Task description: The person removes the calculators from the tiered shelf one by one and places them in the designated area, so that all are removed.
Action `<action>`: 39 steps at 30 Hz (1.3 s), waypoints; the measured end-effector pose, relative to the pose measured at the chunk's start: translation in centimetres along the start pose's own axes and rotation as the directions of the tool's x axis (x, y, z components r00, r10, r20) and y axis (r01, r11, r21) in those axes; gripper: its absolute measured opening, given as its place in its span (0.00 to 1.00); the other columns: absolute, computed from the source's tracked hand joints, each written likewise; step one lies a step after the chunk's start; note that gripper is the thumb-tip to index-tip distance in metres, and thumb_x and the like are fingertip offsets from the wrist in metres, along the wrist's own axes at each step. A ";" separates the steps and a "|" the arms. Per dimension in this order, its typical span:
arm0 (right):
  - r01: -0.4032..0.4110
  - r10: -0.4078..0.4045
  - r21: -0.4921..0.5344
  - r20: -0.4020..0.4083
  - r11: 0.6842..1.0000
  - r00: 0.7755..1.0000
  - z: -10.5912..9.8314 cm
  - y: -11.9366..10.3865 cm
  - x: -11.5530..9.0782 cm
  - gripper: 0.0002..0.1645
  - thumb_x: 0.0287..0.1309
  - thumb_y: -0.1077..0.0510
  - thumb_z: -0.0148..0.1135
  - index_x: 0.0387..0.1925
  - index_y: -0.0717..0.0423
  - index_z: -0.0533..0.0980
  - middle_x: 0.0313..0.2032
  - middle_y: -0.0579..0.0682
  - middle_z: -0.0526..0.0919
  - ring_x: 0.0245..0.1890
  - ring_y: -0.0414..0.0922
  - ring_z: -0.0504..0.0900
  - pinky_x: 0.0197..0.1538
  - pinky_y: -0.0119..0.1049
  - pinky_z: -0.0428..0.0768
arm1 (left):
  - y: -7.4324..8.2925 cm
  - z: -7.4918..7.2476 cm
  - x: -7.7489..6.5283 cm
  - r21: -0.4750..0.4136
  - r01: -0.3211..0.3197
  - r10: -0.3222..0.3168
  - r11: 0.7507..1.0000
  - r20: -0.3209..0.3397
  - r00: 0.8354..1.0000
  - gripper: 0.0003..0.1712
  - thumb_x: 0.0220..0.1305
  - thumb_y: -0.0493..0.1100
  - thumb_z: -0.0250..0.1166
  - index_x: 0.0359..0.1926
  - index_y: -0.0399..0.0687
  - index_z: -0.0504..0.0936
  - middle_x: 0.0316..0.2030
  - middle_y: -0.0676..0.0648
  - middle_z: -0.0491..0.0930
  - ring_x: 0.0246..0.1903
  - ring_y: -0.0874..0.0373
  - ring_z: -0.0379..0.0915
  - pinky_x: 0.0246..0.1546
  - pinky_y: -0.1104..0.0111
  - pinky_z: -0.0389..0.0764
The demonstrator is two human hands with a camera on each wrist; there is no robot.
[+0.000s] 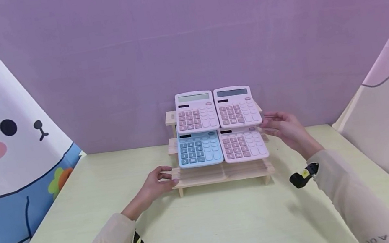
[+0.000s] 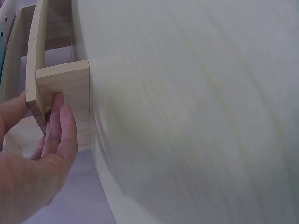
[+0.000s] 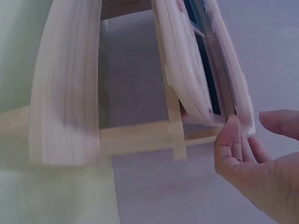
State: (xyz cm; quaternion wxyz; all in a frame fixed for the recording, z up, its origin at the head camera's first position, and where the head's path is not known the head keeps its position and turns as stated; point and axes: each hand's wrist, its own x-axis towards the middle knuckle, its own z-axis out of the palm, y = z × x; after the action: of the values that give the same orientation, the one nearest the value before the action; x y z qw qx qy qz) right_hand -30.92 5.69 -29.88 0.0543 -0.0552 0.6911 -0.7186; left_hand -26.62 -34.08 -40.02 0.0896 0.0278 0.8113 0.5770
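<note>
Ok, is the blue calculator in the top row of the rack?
No, the blue calculator sits in the lower row, beside a pink calculator.

The head view looks forward and down at the bench (image 1: 214,224) from farther; both wrist views, near and tilted, share the wooden rack (image 1: 221,172) in the frame's upper part.
</note>
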 end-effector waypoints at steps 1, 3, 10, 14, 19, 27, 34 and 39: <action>-0.001 0.001 0.007 -0.002 1.000 1.000 0.1 0.0 0.1 0.31 0.63 0.65 0.49 0.64 0.68 0.52 0.42 0.47 0.73 0.41 0.37 0.78 0.52 0.31 0.78 | 0.0 0.0 0.0 0.000 0.001 -0.001 1.000 -0.002 1.000 0.31 0.55 0.40 0.65 0.58 0.37 0.64 0.47 0.35 0.74 0.36 0.57 0.76 0.42 0.64 0.82; -0.008 0.008 0.018 -0.009 1.000 1.000 0.3 0.1 0.3 0.31 0.62 0.65 0.50 0.64 0.67 0.52 0.42 0.48 0.73 0.41 0.38 0.79 0.52 0.31 0.78 | 0.0 0.0 0.0 -0.002 0.003 -0.003 1.000 -0.002 1.000 0.31 0.55 0.40 0.65 0.58 0.37 0.64 0.47 0.35 0.73 0.36 0.57 0.76 0.42 0.64 0.82; -0.015 0.017 0.081 -0.018 0.997 1.000 0.9 0.2 0.5 0.31 0.62 0.68 0.48 0.65 0.66 0.51 0.42 0.48 0.73 0.39 0.38 0.79 0.48 0.29 0.79 | 0.2 0.1 0.0 -0.005 0.006 -0.006 1.000 0.003 1.000 0.31 0.55 0.40 0.66 0.58 0.37 0.64 0.47 0.35 0.73 0.35 0.57 0.75 0.41 0.64 0.82; -0.001 0.003 0.095 -0.021 0.996 1.000 1.2 0.2 0.5 0.30 0.62 0.69 0.46 0.64 0.67 0.51 0.41 0.48 0.73 0.39 0.39 0.80 0.48 0.29 0.79 | 0.2 0.1 0.0 -0.008 0.009 -0.009 1.000 0.007 1.000 0.32 0.55 0.41 0.65 0.58 0.37 0.64 0.47 0.36 0.73 0.35 0.57 0.75 0.41 0.64 0.82; 0.001 0.004 0.125 -0.038 0.992 0.999 1.6 0.3 0.4 0.27 0.61 0.70 0.46 0.62 0.64 0.54 0.40 0.48 0.72 0.38 0.40 0.81 0.48 0.29 0.79 | 0.2 0.0 -0.1 -0.011 0.005 -0.005 1.000 0.014 1.000 0.32 0.56 0.41 0.65 0.59 0.37 0.63 0.47 0.35 0.73 0.35 0.57 0.75 0.41 0.64 0.82; 0.027 -0.017 0.194 -0.054 0.981 0.998 1.7 0.6 0.5 0.19 0.61 0.70 0.47 0.54 0.59 0.61 0.38 0.48 0.75 0.36 0.40 0.82 0.44 0.27 0.80 | 0.4 0.0 -0.3 -0.008 0.004 -0.004 1.000 0.019 1.000 0.33 0.56 0.41 0.65 0.60 0.37 0.62 0.47 0.35 0.72 0.35 0.58 0.75 0.41 0.62 0.82; 0.033 -0.017 0.200 -0.079 0.979 0.997 1.9 0.7 0.7 0.17 0.61 0.70 0.47 0.51 0.57 0.63 0.40 0.48 0.73 0.36 0.39 0.82 0.45 0.28 0.81 | 0.2 0.0 -0.2 -0.024 -0.003 0.003 1.000 0.019 1.000 0.32 0.56 0.41 0.65 0.60 0.37 0.62 0.47 0.35 0.72 0.34 0.58 0.75 0.41 0.62 0.82; 0.028 -0.009 0.200 -0.094 0.979 0.996 2.0 0.7 0.8 0.17 0.60 0.71 0.48 0.50 0.56 0.63 0.41 0.49 0.72 0.36 0.40 0.81 0.46 0.28 0.80 | 0.0 0.0 -0.1 -0.032 -0.003 0.003 0.999 0.014 1.000 0.32 0.56 0.40 0.65 0.59 0.37 0.63 0.46 0.35 0.73 0.34 0.58 0.75 0.41 0.63 0.82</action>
State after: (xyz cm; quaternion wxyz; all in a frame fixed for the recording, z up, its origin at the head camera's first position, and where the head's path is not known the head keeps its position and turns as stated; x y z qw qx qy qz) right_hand -31.39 3.56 -30.48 0.0207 -0.0226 0.6164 -0.7869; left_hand -26.50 -34.11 -39.99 0.0948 0.0315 0.8013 0.5898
